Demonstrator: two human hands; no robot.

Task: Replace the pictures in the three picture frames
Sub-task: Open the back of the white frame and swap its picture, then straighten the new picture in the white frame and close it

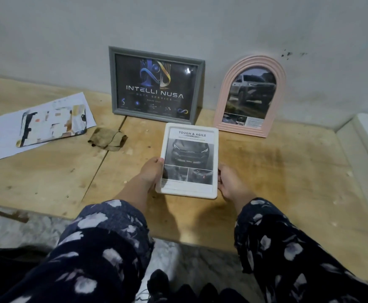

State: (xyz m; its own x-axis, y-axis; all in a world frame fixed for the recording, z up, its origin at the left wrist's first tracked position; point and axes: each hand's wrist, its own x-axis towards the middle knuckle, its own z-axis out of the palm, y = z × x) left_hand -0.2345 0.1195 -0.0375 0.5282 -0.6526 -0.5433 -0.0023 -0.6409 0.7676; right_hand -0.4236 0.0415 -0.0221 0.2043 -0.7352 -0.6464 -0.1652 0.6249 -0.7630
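I hold a white picture frame [214, 162] above the wooden table [288, 171]; it shows a black-and-white car page headed "TOUGH & AGILE". My left hand [151, 172] grips its lower left edge, thumb on the front. My right hand [230, 182] grips its lower right edge. A grey frame [113, 84] with a dark "INTELLI NUSA" picture stands against the wall behind it. To the right a pink arched frame [224, 95] with a car photo leans on the wall.
At the left of the table lie loose paper sheets [5, 136] with a colourful abstract picture [51, 125] on top. A crumpled brown cloth [107, 138] lies beside them. A white ledge [366, 145] borders the table on the right.
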